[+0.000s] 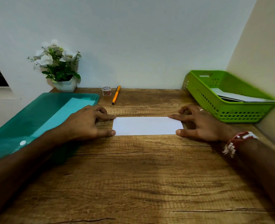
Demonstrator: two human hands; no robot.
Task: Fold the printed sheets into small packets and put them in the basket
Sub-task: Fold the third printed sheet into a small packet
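Note:
A folded white sheet (147, 126) lies flat as a narrow strip in the middle of the wooden table (133, 175). My left hand (88, 122) touches its left end with forefinger and thumb tips. My right hand (198, 123) touches its right end the same way; its thumb lies on the near right corner. The sheet stays on the table, with neither hand curled round it. A green plastic basket (240, 113) stands at the right, holding a few folded white papers (237, 97).
A teal plastic folder (36, 120) with a snap button lies at the left, partly under my left forearm. A white pot of white flowers (59, 67), a small tape roll (107, 91) and an orange pen (116, 94) sit by the back wall.

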